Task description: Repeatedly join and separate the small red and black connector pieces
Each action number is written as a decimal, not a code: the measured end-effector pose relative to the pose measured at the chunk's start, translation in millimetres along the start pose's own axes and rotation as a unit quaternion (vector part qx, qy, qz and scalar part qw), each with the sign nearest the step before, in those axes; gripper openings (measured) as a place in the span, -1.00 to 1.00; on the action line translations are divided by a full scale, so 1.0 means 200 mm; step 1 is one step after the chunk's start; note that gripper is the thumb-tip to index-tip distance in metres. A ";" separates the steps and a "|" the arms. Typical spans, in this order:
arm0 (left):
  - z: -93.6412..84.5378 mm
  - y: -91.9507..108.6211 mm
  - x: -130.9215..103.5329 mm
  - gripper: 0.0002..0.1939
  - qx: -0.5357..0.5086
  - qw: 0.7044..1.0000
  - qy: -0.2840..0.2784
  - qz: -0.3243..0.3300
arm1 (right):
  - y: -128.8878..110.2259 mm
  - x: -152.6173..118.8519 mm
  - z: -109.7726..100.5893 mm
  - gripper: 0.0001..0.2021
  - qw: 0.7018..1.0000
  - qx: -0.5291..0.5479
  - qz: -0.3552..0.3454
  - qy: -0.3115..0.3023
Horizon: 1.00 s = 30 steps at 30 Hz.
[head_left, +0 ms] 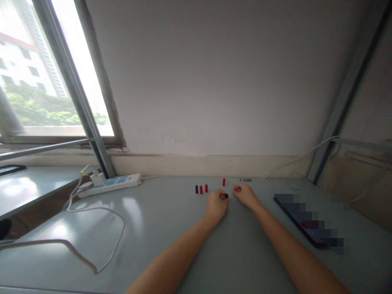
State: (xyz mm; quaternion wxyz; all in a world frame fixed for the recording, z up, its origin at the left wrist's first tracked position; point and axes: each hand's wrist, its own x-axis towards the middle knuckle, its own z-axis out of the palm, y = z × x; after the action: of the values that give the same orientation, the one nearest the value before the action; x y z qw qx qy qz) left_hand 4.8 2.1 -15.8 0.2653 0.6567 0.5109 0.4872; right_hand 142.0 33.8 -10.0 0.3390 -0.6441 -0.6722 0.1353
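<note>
My left hand (216, 205) is closed round a small black cylinder (226, 196), whose dark end points toward my right hand. Just right of it, my right hand (245, 195) has its fingers pinched together; whatever is between them is too small to make out. Left of my hands a black cylinder (196, 189) stands in a row with a red cylinder (201, 189) and a second red cylinder (206, 188). Beyond the gap between my hands is another red cylinder (223, 182). Several tiny grey pieces (245, 180) sit in a line behind my right hand.
A white power strip (114, 184) with plugs lies at the back left of the grey table (159, 228). Its pale cable (123, 228) loops over the left side. A dark flat device (301, 222), partly blurred out, rests right of my right forearm. A wall closes off the back.
</note>
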 end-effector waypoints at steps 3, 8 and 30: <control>0.04 0.01 0.07 -0.89 0.052 0.999 0.010 -0.002 | 0.00 0.04 0.01 -0.90 1.000 -0.007 0.003 0.000; 0.10 0.00 0.15 -0.87 0.096 0.994 0.045 -0.033 | 0.00 0.09 0.06 -0.91 1.000 -0.027 0.013 0.004; 0.16 -0.02 0.27 -0.87 0.100 0.988 0.043 -0.114 | -0.03 0.08 0.12 -0.85 0.995 -0.089 0.043 0.013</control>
State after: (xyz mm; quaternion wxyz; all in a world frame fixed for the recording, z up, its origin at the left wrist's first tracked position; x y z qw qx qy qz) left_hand 32.0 58.9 -12.1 0.2297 0.5959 0.6394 0.4282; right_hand 123.4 54.2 -20.1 0.2833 -0.7015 -0.6489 0.0808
